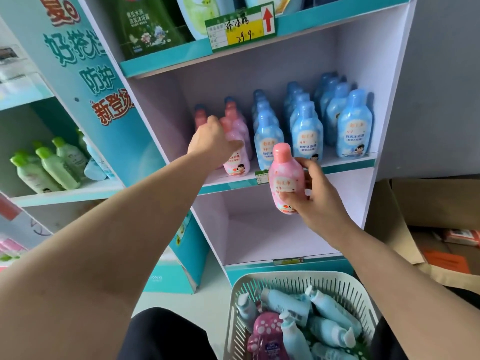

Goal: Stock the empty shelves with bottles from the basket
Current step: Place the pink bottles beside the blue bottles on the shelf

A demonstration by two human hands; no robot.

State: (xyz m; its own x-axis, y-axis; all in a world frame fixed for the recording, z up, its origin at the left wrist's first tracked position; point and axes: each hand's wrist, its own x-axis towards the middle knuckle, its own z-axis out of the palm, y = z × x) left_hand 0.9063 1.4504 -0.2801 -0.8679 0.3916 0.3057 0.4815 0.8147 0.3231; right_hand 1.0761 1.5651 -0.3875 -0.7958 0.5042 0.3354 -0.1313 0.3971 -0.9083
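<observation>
The left hand (210,141) reaches deep into the middle shelf (345,165) and lies over the pink row (235,126). Its thumb rests across the shoulder of the front pink bottle (237,162) and its fingers are hidden behind, so I cannot tell whether it is clamped on a bottle or only steadying the row. Either would suit someone squaring the line before adding to it. The right hand (315,198) is closed round a held pink bottle (284,175), thumb low on the label and fingers behind. The bottle is upright with its cap up and label facing out, just in front of the shelf lip, which looks like the right pose for setting it down among its own colour. To the right of the pink row, three files of blue bottles (307,131) fill the rest of that shelf, so the held bottle probably belongs at the left, where the left forearm now crosses the approach. A small price tag (261,177) sits on the lip between the two hands. Behind the held bottle opens the lower shelf (259,235). Below it stands the basket (293,278), holding pale blue bottles (330,310) lying jumbled and one magenta bottle (265,331). A cardboard box (441,201) stands at the right, and green-capped bottles (57,165) lean on the neighbouring unit at the left.
</observation>
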